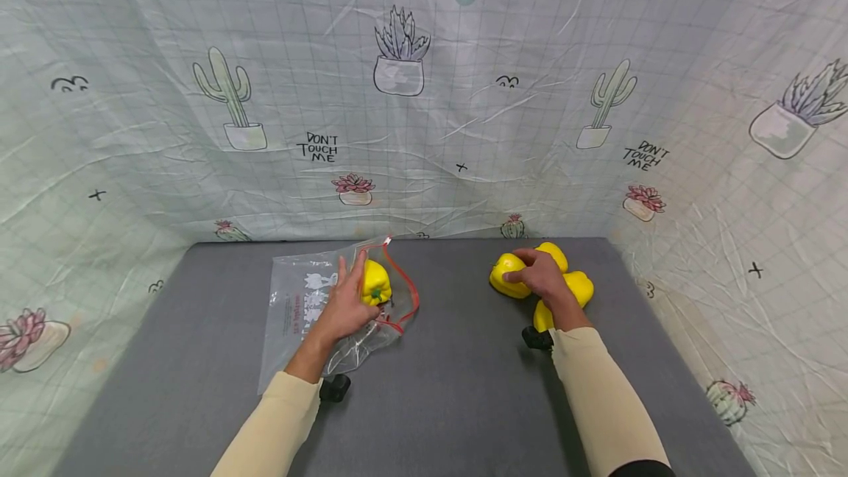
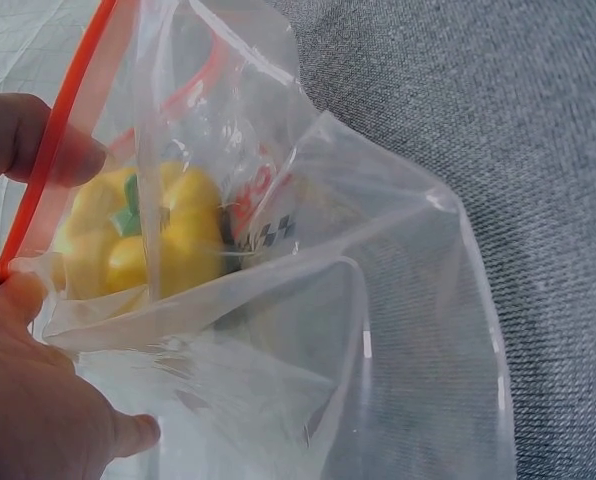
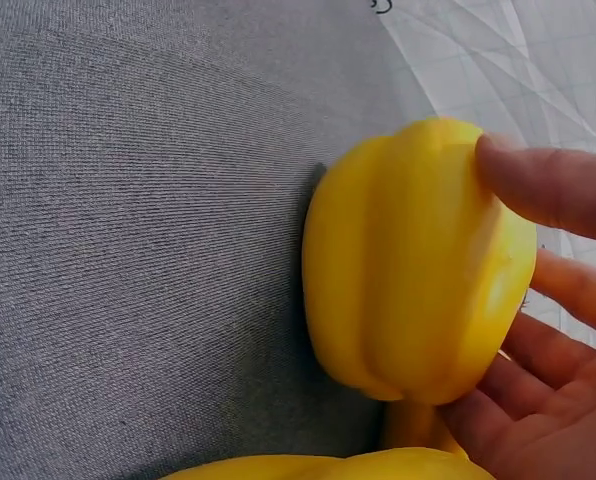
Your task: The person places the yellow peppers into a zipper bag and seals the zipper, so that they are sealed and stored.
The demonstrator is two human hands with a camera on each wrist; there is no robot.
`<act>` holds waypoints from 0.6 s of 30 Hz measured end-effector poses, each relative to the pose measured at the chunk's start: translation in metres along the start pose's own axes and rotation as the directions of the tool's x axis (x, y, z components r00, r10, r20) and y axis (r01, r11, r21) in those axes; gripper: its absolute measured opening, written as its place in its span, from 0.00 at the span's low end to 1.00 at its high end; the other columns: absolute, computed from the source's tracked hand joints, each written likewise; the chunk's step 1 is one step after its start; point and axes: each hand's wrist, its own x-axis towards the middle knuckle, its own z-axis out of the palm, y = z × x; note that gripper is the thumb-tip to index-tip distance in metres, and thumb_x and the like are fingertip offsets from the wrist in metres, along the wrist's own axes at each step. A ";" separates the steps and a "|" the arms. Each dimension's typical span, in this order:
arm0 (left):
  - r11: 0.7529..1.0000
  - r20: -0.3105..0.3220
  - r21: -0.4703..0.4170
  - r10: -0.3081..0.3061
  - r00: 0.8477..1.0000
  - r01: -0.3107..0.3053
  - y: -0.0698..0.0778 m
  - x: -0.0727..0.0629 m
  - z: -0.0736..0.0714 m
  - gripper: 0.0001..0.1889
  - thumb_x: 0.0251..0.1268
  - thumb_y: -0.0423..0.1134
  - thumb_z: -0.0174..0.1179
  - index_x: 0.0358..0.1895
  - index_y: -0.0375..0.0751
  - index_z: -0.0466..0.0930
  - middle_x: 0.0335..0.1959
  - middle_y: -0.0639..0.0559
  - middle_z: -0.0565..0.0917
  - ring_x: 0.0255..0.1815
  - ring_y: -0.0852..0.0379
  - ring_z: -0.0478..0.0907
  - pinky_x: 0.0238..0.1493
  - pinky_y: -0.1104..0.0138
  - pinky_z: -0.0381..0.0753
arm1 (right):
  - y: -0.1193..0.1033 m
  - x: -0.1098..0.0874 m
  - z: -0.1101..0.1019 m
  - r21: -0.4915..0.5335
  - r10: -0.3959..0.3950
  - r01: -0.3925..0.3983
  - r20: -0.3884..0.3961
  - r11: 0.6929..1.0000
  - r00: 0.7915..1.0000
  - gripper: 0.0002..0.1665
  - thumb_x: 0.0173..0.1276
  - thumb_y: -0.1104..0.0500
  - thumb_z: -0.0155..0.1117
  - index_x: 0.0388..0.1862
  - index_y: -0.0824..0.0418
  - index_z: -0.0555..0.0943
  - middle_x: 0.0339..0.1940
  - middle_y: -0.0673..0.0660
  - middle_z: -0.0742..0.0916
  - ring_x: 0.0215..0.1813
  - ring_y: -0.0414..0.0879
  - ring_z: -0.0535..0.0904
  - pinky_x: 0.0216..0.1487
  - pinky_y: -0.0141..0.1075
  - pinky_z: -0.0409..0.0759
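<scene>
A clear zip bag [image 1: 301, 308] with a red zip strip lies on the grey table [image 1: 450, 389], left of centre. One yellow bell pepper [image 1: 376, 283] sits inside it near the mouth. My left hand [image 1: 347, 293] holds the bag at its opening. In the left wrist view my left hand [image 2: 33, 215] pinches the red-edged rim of the bag [image 2: 378, 330], with the pepper [image 2: 143, 240] inside. My right hand [image 1: 533, 271] grips a loose yellow pepper [image 1: 506, 276] on the table. In the right wrist view my right hand [image 3: 533, 265] curls round that pepper [image 3: 408, 270].
Three more yellow peppers [image 1: 580, 287] lie bunched beside and under my right hand near the table's back right. Cloth walls printed with cacti [image 1: 397, 94] close in the back and both sides. Bare grey table stretches between the hands and toward the front edge.
</scene>
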 end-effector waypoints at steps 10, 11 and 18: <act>1.000 -0.006 0.004 0.008 1.000 -0.008 -0.001 0.001 0.000 0.62 0.48 0.32 0.68 0.87 0.51 0.41 0.87 0.30 0.38 0.88 0.32 0.27 0.76 0.23 0.43 | 0.000 0.006 -0.001 -0.171 -0.068 0.077 0.061 0.982 0.996 0.48 0.65 0.57 0.74 0.81 0.64 0.66 0.78 0.69 0.73 0.69 0.66 0.72 0.74 0.61 0.71; 1.000 -0.009 0.008 0.012 1.000 -0.012 -0.001 0.001 0.001 0.62 0.48 0.32 0.68 0.87 0.51 0.41 0.87 0.31 0.39 0.88 0.33 0.27 0.76 0.23 0.42 | 0.000 0.006 -0.002 -0.180 -0.068 0.077 0.056 0.981 0.996 0.48 0.65 0.57 0.74 0.81 0.64 0.66 0.78 0.69 0.73 0.69 0.66 0.72 0.73 0.61 0.71; 1.000 -0.008 0.021 0.001 1.000 -0.001 -0.004 0.002 0.001 0.62 0.47 0.33 0.68 0.87 0.52 0.40 0.86 0.30 0.36 0.87 0.30 0.29 0.75 0.23 0.44 | -0.005 0.003 -0.004 -0.151 -0.073 0.076 0.029 0.986 0.997 0.48 0.64 0.56 0.75 0.80 0.62 0.67 0.76 0.69 0.75 0.67 0.65 0.74 0.70 0.59 0.74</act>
